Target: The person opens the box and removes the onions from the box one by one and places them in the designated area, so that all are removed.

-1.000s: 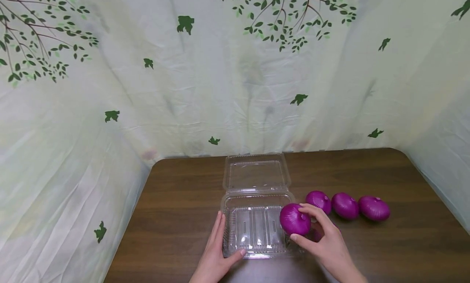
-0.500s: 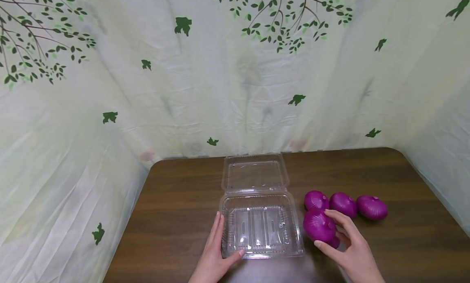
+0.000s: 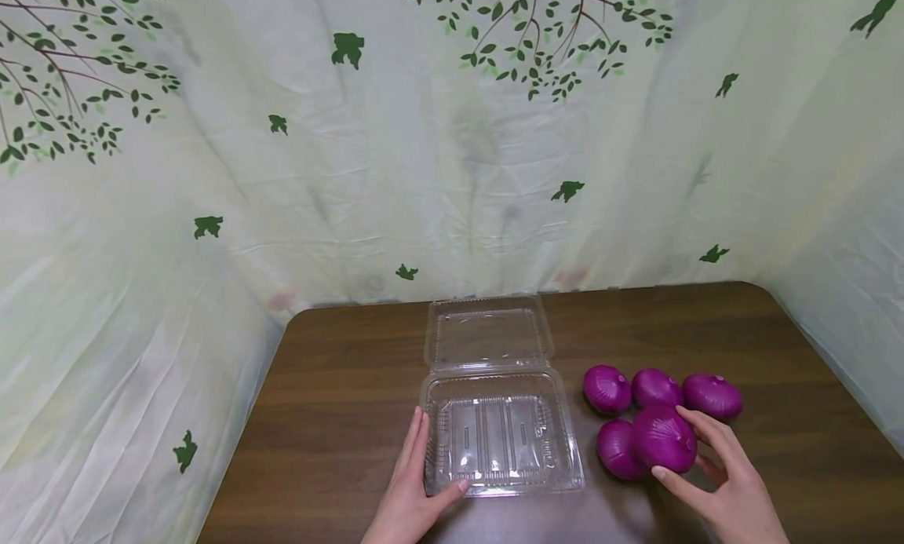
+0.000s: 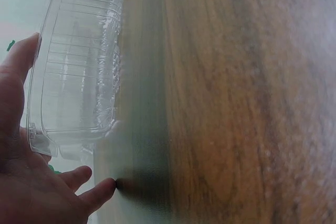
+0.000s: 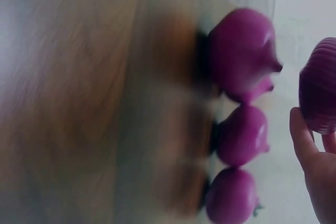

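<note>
My right hand (image 3: pixel 734 477) grips a red onion (image 3: pixel 665 439) between thumb and fingers. In the right wrist view the held onion (image 5: pixel 319 87) is clear of the tabletop. Just left of it, another red onion (image 3: pixel 618 450) rests on the table. My left hand (image 3: pixel 407 485) lies against the clear plastic clamshell box (image 3: pixel 574 450), fingers stretched along its left side and thumb at the front edge. In the left wrist view, the fingers of the left hand (image 4: pixel 31 182) are spread near the box's corner. The box's lid (image 3: pixel 490 332) lies folded back behind its base, which holds nothing.
Behind the held onion, a row of red onions stands on the table: one at the left (image 3: pixel 606 389), one in the middle (image 3: pixel 657 388) and one at the right (image 3: pixel 712 396). The brown wooden table (image 3: pixel 339 403) ends at a leaf-printed curtain (image 3: pixel 459 175).
My right hand has carried the held onion rightward, from over the box's right edge to beyond the front onion. My left hand stays against the box.
</note>
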{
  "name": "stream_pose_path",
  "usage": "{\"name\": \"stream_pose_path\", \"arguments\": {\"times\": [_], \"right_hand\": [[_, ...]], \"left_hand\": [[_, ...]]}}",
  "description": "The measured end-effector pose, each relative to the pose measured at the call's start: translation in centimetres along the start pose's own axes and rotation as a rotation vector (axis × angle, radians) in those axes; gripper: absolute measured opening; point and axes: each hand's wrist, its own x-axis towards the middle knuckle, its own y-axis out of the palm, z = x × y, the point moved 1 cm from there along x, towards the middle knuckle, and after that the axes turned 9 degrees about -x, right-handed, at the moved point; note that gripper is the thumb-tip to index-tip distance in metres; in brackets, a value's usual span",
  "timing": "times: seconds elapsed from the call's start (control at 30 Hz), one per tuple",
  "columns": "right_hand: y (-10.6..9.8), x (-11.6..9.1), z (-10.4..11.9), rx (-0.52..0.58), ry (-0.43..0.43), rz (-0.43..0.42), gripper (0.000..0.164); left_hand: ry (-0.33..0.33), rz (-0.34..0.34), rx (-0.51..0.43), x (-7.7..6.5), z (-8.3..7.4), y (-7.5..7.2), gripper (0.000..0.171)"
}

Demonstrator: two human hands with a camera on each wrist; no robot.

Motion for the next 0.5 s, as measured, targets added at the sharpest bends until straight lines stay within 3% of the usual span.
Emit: {"name": "stream_pose_path", "arguments": {"times": [0.27, 0.5], "right_hand": [[-1.2, -0.2, -2.8, -0.032, 0.07, -0.001, 0.078], [-1.5, 0.0, -4.7, -0.133, 0.086, 0.07, 0.075]], "left_hand": [[0.019, -0.007, 0.012, 0.0, -0.2, 0.0, 0.107], [0.021, -0.003, 0.012, -0.1, -0.2, 0.0, 0.107]]}}
